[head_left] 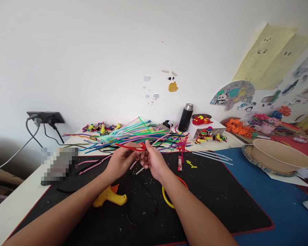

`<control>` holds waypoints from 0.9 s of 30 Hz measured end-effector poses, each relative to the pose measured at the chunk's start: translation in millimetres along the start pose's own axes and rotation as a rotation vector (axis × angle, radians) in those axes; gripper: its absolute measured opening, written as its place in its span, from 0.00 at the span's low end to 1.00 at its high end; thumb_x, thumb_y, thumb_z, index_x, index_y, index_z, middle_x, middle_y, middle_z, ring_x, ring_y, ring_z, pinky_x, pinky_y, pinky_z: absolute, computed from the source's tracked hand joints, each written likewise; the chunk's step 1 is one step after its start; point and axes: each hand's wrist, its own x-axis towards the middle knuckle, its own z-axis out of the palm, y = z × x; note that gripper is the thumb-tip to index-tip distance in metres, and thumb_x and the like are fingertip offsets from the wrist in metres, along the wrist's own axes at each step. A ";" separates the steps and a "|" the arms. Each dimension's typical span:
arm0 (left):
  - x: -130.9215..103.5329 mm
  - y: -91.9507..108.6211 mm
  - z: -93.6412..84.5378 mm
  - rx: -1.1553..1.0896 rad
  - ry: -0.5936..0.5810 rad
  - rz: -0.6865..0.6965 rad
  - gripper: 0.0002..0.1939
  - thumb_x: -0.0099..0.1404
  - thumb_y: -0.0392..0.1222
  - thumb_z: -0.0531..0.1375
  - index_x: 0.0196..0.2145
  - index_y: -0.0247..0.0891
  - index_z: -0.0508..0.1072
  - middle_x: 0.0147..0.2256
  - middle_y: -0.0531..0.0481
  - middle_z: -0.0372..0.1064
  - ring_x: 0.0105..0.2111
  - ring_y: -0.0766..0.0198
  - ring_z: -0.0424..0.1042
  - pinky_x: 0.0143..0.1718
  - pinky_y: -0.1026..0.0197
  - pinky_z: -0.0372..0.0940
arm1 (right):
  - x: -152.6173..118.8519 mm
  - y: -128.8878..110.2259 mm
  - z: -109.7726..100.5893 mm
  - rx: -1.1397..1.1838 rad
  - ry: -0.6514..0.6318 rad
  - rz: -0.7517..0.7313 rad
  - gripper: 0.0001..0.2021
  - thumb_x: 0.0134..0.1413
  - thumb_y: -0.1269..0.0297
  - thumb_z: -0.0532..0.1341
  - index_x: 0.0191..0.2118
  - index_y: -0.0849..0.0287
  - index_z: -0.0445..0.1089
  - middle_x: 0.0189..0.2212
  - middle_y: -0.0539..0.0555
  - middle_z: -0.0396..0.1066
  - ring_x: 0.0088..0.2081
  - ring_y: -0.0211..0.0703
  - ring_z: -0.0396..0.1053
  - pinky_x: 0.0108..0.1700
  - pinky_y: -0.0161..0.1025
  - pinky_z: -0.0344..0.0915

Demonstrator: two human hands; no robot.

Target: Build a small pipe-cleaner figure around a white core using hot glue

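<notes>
Our left and right fingers [143, 155] pinch a bent red stem [142, 147] between our two hands, above the black mat [210, 194]. Below our left wrist lies a yellow tool [110, 197]; beneath our right forearm, a ring [166, 198]. Behind, stems [125, 135] heap on the table [7, 218], near a bottle [186, 118].

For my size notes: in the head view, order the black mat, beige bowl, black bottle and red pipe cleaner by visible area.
1. Black mat
2. Beige bowl
3. Black bottle
4. Red pipe cleaner, partly hidden
</notes>
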 end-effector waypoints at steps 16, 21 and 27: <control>2.3 -5.0 -6.1 0.355 -0.052 0.271 0.10 0.73 0.34 0.57 0.47 0.41 0.77 0.45 0.43 0.79 0.47 0.57 0.77 0.49 0.54 0.71 | -0.7 -0.8 2.0 -0.011 -0.020 -0.046 0.26 0.48 0.37 0.69 0.32 0.58 0.68 0.20 0.44 0.65 0.16 0.32 0.63 0.15 0.29 0.48; 1.0 -1.9 -3.9 0.369 -0.044 0.267 0.10 0.73 0.34 0.57 0.47 0.42 0.76 0.45 0.44 0.79 0.47 0.57 0.78 0.49 0.55 0.71 | -0.8 -0.3 2.9 -0.025 -0.027 -0.074 0.25 0.51 0.38 0.68 0.33 0.58 0.68 0.20 0.44 0.66 0.16 0.32 0.63 0.14 0.29 0.48; -2.6 -6.9 -5.0 0.401 0.009 0.104 0.11 0.73 0.40 0.58 0.51 0.43 0.73 0.47 0.45 0.77 0.45 0.56 0.78 0.47 0.55 0.72 | -1.3 -0.8 3.4 -0.026 -0.044 -0.069 0.26 0.51 0.37 0.67 0.32 0.58 0.68 0.20 0.44 0.66 0.16 0.31 0.63 0.14 0.29 0.49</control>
